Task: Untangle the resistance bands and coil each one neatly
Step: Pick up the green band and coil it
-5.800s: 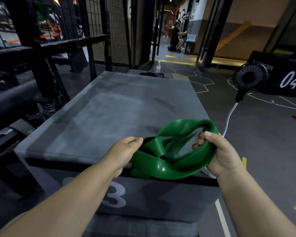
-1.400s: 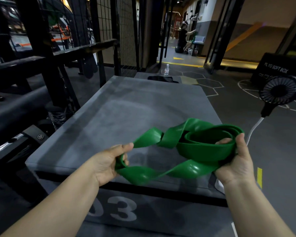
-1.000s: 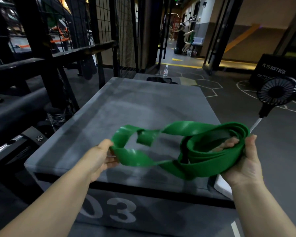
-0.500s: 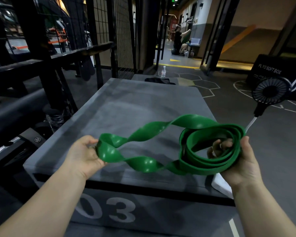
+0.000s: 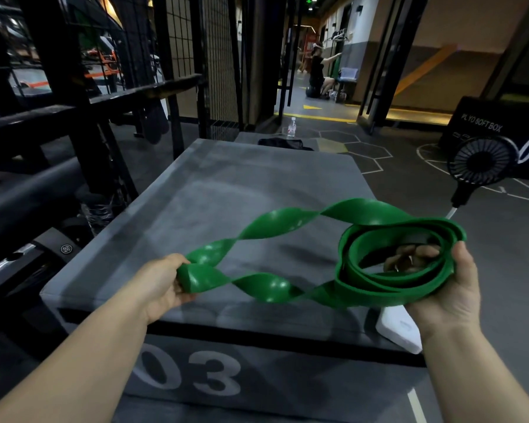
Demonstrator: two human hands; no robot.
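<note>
A green resistance band (image 5: 287, 221) hangs in the air above the near edge of a grey plyo box (image 5: 226, 190) marked 03. My right hand (image 5: 440, 288) grips a coil of several loops of the band, fingers through the middle and thumb over the outer edge. From that coil two twisted strands run left to my left hand (image 5: 162, 285), which pinches the band's far loop end.
A small black fan (image 5: 483, 163) with a white cable and a white block (image 5: 400, 331) sit at the box's right edge. A black rack (image 5: 74, 117) stands to the left. A second box marked 04 is at far right. A person sits in the far corridor.
The loose part of the band is pulled out leftwards and now shows more twists. My left hand has shifted left and gripped the loop end; the right hand keeps the coil.
</note>
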